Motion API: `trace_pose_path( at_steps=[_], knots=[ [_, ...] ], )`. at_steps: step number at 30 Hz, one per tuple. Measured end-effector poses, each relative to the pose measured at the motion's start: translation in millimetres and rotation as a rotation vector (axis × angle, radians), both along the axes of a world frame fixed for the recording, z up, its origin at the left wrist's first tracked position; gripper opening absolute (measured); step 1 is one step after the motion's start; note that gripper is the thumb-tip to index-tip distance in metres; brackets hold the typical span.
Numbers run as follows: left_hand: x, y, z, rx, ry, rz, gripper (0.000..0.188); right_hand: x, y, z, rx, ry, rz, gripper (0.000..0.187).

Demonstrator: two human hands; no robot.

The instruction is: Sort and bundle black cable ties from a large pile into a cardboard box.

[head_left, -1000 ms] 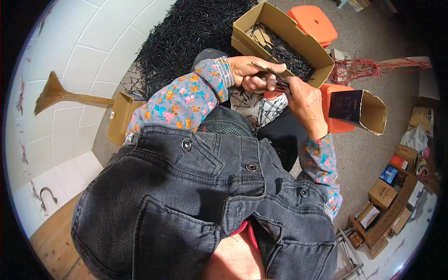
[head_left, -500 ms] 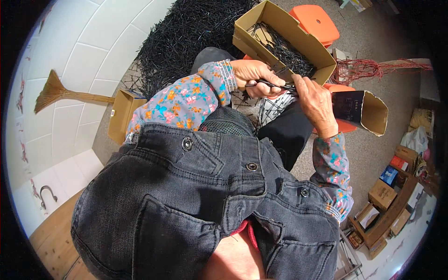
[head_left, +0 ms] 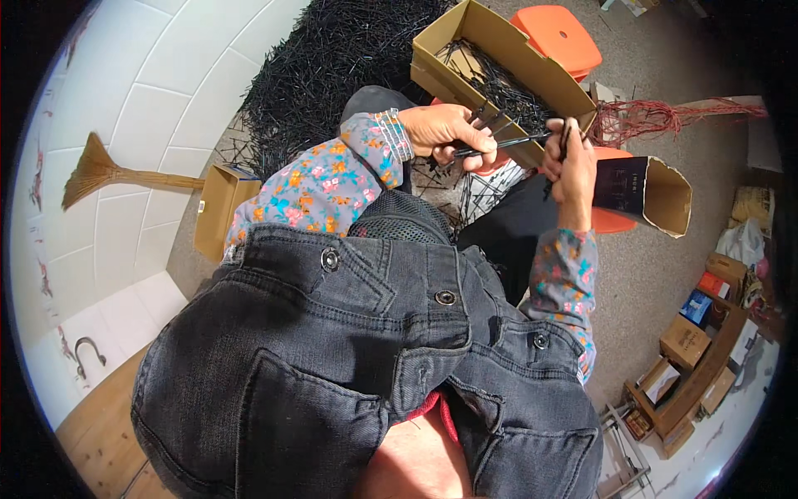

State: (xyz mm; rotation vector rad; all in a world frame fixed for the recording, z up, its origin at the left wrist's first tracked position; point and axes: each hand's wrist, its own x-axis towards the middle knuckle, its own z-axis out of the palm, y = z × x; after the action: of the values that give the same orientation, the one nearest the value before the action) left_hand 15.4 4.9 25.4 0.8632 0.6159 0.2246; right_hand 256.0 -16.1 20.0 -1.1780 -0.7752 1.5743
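Thin black sticks (head_left: 509,143), which look like plastic, are pinched in my left hand (head_left: 449,135), some poking out toward the right. My right hand (head_left: 573,170) is raised a little to the right, its fingers closed on another dark stick-like piece (head_left: 565,140). Just beyond both hands stands an open cardboard box (head_left: 440,71), tilted in view, with many black sticks (head_left: 499,87) inside. Below the hands, more loose sticks (head_left: 478,195) lie scattered over a pale surface between my legs.
A large heap of black sticks (head_left: 320,75) covers the floor at the far left. Orange stools (head_left: 557,41) stand by the box. A dark open carton (head_left: 623,187) and red strands (head_left: 648,121) are at right. A straw broom (head_left: 125,172) leans near a small carton (head_left: 218,212).
My right hand has drawn away from the left, turned upward and closed its fingers. My left hand has shifted slightly left, still holding sticks.
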Motion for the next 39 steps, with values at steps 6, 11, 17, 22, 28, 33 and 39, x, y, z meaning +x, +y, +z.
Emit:
trace_pose_path(
  at_steps=[6,11,17,22,28,33,39],
  knots=[
    [6.0,-2.7,-1.5,-0.044,-0.051,0.014,0.023,-58.1,0.7,0.4,0.016,-0.256,0.009,0.03],
    [10.8,-4.2,-12.8,0.04,-0.17,0.207,0.024,-53.9,-3.8,-4.0,0.023,-0.14,0.127,0.031],
    [5.5,2.9,-14.8,-0.059,-0.194,0.611,0.023,-45.5,-14.1,-9.2,-0.14,0.228,0.318,0.028],
    [2.2,6.1,-11.7,-0.009,-0.155,0.612,0.019,-47.6,-19.6,-10.9,-0.118,0.455,0.391,0.029],
    [4.1,0.0,-14.1,0.053,-0.031,0.516,0.024,-49.8,-23.5,-8.6,-0.121,0.536,0.407,0.031],
    [7.2,0.6,-12.3,0.017,-0.024,0.412,0.026,-52.5,-28.8,-5.8,-0.097,0.462,0.388,0.034],
    [7.4,2.3,-17.0,-0.022,-0.014,0.359,0.024,-52.0,-29.4,-16.3,-0.156,0.562,0.343,0.034]
  ],
)
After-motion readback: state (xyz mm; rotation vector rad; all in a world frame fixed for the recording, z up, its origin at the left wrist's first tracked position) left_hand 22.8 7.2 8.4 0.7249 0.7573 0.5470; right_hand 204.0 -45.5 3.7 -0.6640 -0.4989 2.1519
